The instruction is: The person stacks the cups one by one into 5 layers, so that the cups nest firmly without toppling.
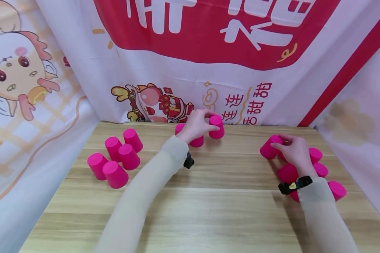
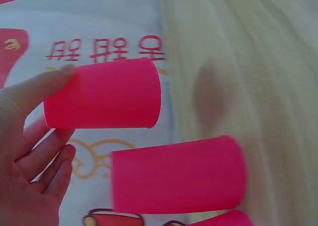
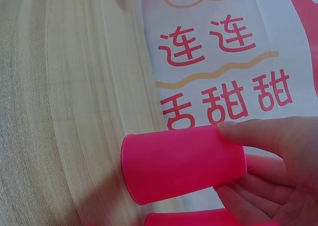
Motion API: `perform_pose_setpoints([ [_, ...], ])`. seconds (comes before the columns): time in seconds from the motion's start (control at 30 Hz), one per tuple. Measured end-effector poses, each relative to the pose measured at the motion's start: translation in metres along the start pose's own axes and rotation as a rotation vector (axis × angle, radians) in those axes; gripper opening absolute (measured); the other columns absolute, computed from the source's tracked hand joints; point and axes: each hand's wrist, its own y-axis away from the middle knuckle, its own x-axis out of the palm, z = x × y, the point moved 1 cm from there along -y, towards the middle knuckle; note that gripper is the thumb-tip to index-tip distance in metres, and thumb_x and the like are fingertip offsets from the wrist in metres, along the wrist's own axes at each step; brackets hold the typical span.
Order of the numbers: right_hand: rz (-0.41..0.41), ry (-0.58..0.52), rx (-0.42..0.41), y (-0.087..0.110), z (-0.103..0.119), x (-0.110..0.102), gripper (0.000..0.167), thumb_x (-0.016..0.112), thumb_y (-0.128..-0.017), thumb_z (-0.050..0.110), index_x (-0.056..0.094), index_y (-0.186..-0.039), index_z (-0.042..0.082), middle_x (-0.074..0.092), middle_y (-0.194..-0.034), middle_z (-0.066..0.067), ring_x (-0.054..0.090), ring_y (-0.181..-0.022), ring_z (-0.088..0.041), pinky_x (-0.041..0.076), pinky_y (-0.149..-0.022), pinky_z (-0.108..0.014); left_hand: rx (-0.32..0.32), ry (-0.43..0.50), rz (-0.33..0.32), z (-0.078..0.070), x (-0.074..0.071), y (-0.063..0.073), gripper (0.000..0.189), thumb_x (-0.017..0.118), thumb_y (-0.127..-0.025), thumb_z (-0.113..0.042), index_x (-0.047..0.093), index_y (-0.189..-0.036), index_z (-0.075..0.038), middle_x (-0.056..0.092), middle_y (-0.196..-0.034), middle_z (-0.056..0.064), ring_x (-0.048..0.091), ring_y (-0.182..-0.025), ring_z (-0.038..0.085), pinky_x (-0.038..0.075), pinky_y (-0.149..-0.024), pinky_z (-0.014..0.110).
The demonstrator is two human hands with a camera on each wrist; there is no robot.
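Near the back edge of the table, my left hand [image 1: 196, 125] pinches an upside-down pink cup [image 1: 217, 127] between thumb and fingers near its base. In the left wrist view that cup [image 2: 107, 94] hangs above the wood, with a shadow beneath it. Other pink cups [image 1: 197, 141] stand under and beside this hand, partly hidden by it. On the right, my right hand [image 1: 295, 153] grips another upside-down pink cup [image 1: 270, 147] near its base. The right wrist view shows this cup [image 3: 184, 161] tilted a little; whether its rim touches the table, I cannot tell.
Several upside-down pink cups [image 1: 129, 157] stand in a group at the left of the wooden table [image 1: 215, 214]. More pink cups [image 1: 336, 190] surround my right wrist, some half hidden. A printed cloth [image 1: 183, 80] hangs along the back and sides.
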Motion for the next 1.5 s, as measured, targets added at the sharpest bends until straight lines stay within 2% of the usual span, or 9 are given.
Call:
perform_pose_setpoints([
  [0.2, -0.010, 0.001, -0.002, 0.000, -0.001, 0.002, 0.071, 0.070, -0.096, 0.043, 0.046, -0.153, 0.008, 0.052, -0.141, -0.028, 0.050, -0.119, -0.044, 0.050, -0.091, -0.049, -0.009, -0.187, 0.035, 0.013, 0.016, -0.001, 0.054, 0.088, -0.082, -0.035, 0.070, -0.129, -0.016, 0.067, -0.124, -0.002, 0.050, -0.116, 0.017, 0.040, -0.102, 0.036],
  [0.43, -0.010, -0.001, 0.004, 0.001, 0.000, 0.001, 0.071, 0.070, -0.096, 0.043, 0.045, -0.154, 0.009, 0.052, -0.141, -0.028, 0.050, -0.119, -0.043, 0.051, -0.089, -0.047, 0.023, -0.346, 0.028, 0.022, 0.019, -0.002, 0.055, 0.088, -0.081, -0.041, 0.072, -0.129, -0.018, 0.070, -0.121, -0.002, 0.053, -0.110, 0.019, 0.040, -0.100, 0.037],
  [0.6, -0.019, 0.005, -0.006, 0.002, 0.000, 0.001, 0.070, 0.070, -0.096, 0.042, 0.046, -0.153, 0.009, 0.053, -0.140, -0.028, 0.051, -0.118, -0.043, 0.051, -0.087, -0.044, 0.038, -0.396, 0.035, 0.027, 0.021, -0.002, 0.056, 0.087, -0.081, -0.043, 0.072, -0.129, -0.018, 0.071, -0.120, -0.002, 0.056, -0.111, 0.021, 0.042, -0.099, 0.037],
  [0.83, -0.012, 0.004, 0.004, 0.001, 0.001, 0.001, 0.070, 0.070, -0.096, 0.042, 0.045, -0.154, 0.010, 0.051, -0.142, -0.028, 0.049, -0.120, -0.044, 0.051, -0.091, -0.049, 0.041, -0.388, 0.029, 0.029, 0.022, -0.005, 0.053, 0.087, -0.081, -0.042, 0.073, -0.127, -0.018, 0.071, -0.117, -0.002, 0.056, -0.107, 0.020, 0.042, -0.096, 0.038],
  [1.03, -0.020, 0.011, -0.013, 0.001, 0.004, 0.001, 0.069, 0.071, -0.096, 0.041, 0.048, -0.152, 0.008, 0.054, -0.140, -0.027, 0.052, -0.117, -0.042, 0.052, -0.088, -0.046, 0.045, -0.403, 0.045, 0.027, 0.022, -0.007, 0.051, 0.086, -0.083, -0.041, 0.074, -0.127, -0.018, 0.072, -0.116, -0.001, 0.056, -0.104, 0.019, 0.041, -0.098, 0.039],
  [1.23, -0.044, -0.019, -0.048, 0.004, 0.022, -0.001, 0.068, 0.070, -0.097, 0.042, 0.048, -0.152, 0.008, 0.056, -0.140, -0.025, 0.055, -0.121, -0.042, 0.053, -0.094, -0.052, 0.015, -0.397, 0.063, 0.026, 0.018, -0.004, 0.057, 0.084, -0.084, -0.044, 0.070, -0.132, -0.018, 0.070, -0.122, -0.001, 0.056, -0.110, 0.020, 0.040, -0.102, 0.040],
  [1.37, -0.079, -0.030, -0.095, 0.005, 0.040, -0.003, 0.067, 0.071, -0.096, 0.042, 0.050, -0.151, 0.010, 0.058, -0.138, -0.023, 0.057, -0.122, -0.040, 0.052, -0.096, -0.055, -0.002, -0.295, 0.037, 0.022, 0.007, 0.004, 0.060, 0.085, -0.084, -0.042, 0.067, -0.136, -0.018, 0.068, -0.127, 0.000, 0.056, -0.115, 0.020, 0.043, -0.100, 0.038],
  [1.5, -0.098, -0.074, -0.106, 0.005, 0.053, -0.001, 0.068, 0.072, -0.094, 0.045, 0.051, -0.151, 0.015, 0.061, -0.136, -0.019, 0.060, -0.120, -0.035, 0.052, -0.097, -0.052, 0.016, -0.175, -0.022, 0.020, -0.007, 0.016, 0.063, 0.086, -0.084, -0.039, 0.065, -0.138, -0.016, 0.066, -0.131, 0.003, 0.059, -0.116, 0.023, 0.050, -0.094, 0.036],
])
